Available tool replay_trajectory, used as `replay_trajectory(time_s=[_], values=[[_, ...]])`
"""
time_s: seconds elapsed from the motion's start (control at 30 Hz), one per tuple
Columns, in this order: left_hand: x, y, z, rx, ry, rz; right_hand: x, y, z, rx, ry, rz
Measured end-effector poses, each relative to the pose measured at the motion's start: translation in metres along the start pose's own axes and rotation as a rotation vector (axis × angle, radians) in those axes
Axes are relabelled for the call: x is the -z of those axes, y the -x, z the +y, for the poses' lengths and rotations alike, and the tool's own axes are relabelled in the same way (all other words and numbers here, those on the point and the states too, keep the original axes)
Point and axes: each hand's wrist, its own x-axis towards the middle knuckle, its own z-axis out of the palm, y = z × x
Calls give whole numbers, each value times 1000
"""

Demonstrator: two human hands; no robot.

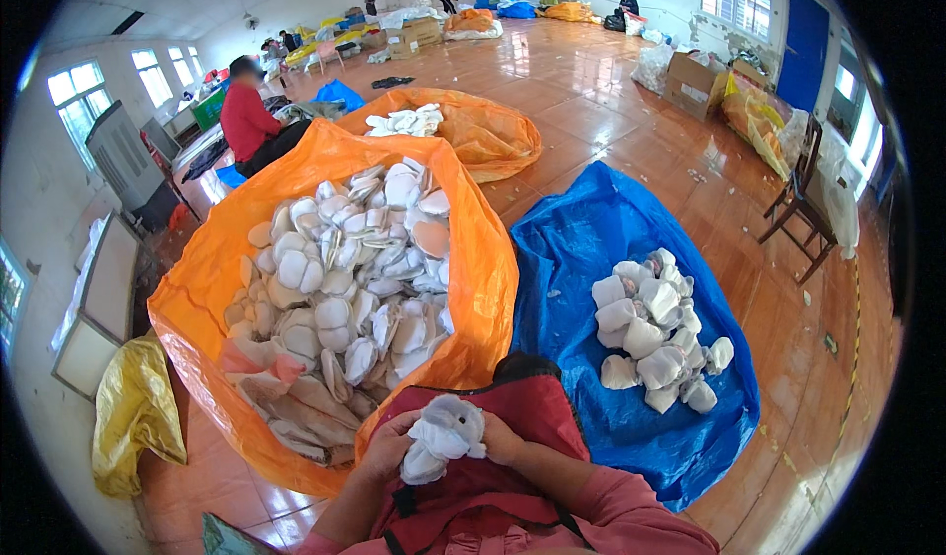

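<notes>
Above my lap, my left hand [390,447] and my right hand [502,440] close on a small bunch of soft white pads [443,435], one from each side. A small dark spot shows near the top of the bunch. My fingertips are partly hidden behind it. Just ahead and to the left is a big orange sack [483,289], its mouth spread wide, holding a heap of loose, rounded white pads [374,259]. To the right, a blue sheet [552,309] lies on the floor with a pile of bundled white pads [655,328].
A second orange sack [503,136] with white pieces lies behind the first. A person in red [248,116] sits at the left. A yellow sack [136,412] rests by the left wall. At the right stand a wooden chair [806,200] and cardboard boxes [690,84].
</notes>
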Motion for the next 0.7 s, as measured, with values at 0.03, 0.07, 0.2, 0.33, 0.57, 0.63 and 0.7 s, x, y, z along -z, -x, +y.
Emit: replay_trajectory(time_s=[0.03,0.07,0.2,0.33,0.57,0.63,0.7], values=[[1,-2,-1,-18,-71,30,0,1,-1,47,-9,9],[5,-4,-1,-65,-168,57,0,2,-1,94,-17,18],[33,-5,-2,-188,-456,176,1,1,-11,104,-89,110],[42,0,-2,-222,-698,224,0,3,-9,133,176,-26],[31,1,-13,-441,-941,375,-29,8,-23,146,556,30],[32,-2,-23,-424,-909,400,-14,3,-7,153,622,67],[20,-1,-22,-403,-931,401,-2,-2,2,111,565,101]])
